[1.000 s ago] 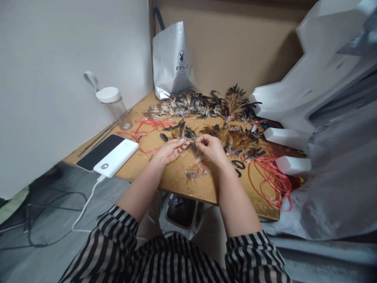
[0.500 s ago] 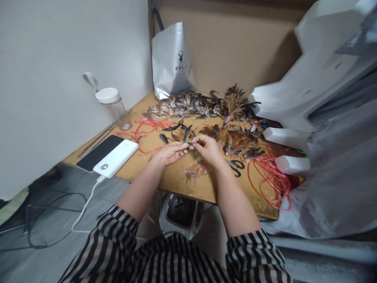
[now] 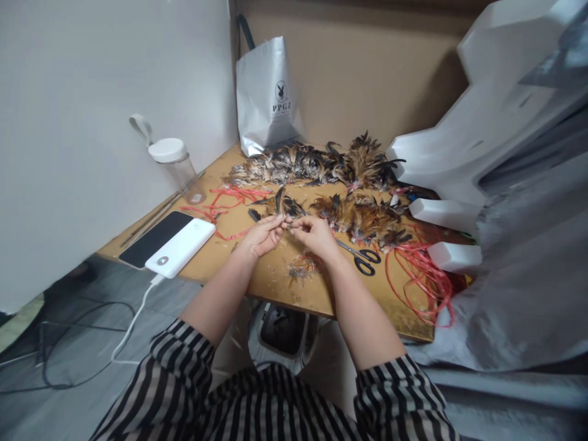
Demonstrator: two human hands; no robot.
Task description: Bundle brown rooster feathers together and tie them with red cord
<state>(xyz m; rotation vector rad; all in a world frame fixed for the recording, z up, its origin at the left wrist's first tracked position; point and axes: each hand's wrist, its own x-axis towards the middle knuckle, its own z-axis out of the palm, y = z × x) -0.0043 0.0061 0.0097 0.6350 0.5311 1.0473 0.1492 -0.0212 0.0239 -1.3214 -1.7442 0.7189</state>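
My left hand (image 3: pixel 265 236) and my right hand (image 3: pixel 315 236) meet over the middle of the table, fingertips pinched close together. Between them are brown and black feathers (image 3: pixel 287 205), whose tips fan out away from me; the quill ends are mostly covered by my fingers. Just beyond my right hand lies a row of orange-brown feather bunches (image 3: pixel 367 217). Black-handled scissors (image 3: pixel 361 256) rest on the table right of my right wrist. Feather scraps (image 3: pixel 303 267) are scattered on the near side of my hands.
Along the back lie darker feather bunches (image 3: pixel 303 162), below a silver bag (image 3: pixel 264 98). Red plastic strips (image 3: pixel 239 194) spread at left; a red tangle (image 3: pixel 425 282) sits at right. A clear bottle (image 3: pixel 177 168), a phone (image 3: pixel 154 239) and a cabled white power bank (image 3: pixel 181 247) occupy the left.
Both hands have shifted slightly left, still pinched together. The feathers at my fingertips have tilted left, and more of the scissors shows beside my right wrist.
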